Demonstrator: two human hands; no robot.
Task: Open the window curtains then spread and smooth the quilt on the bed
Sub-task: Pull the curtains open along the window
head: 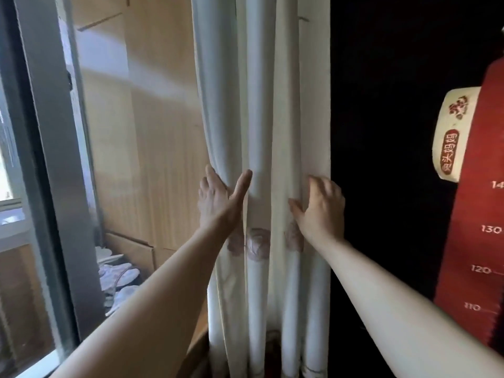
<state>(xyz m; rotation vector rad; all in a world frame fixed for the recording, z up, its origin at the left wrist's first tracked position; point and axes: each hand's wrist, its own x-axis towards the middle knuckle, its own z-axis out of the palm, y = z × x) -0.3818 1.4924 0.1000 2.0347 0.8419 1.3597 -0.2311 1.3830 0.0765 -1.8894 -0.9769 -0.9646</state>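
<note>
Only the head view to go on, so here goes. The curtain [261, 118] hangs dead centre, running from 12 down to 6 o'clock, bunched into tight vertical folds. The window frame [49, 132] at 9 o'clock is uncovered and light is coming in. The left hand [218, 197] sits just to the 9 o'clock side of centre, fingers straight and flat on the bundle's left edge, thumb splayed across a fold. It's pressing, not holding anything. The right hand [320, 205] is on the 3 o'clock edge with its fingers bent, and I honestly can't tell if they hook round the edge or just lie on it. What could go wrong, as I see it: I can't spot a tieback, so the folds may slide back out over the glass once the hands come off. A hard downward tug could also strain whatever holds the top, which is out of shot. The hem hangs near a cardboard box [131, 246] and some white fabric items [120, 276] at 8 o'clock, so it might catch there. Looks-wise the curtain is cream to pale grey, thick and smooth, with a band of dusty-pink flowers just below the hands. A red height chart [477, 241] is at 3 o'clock. The quilt and bed aren't in view at all.
</note>
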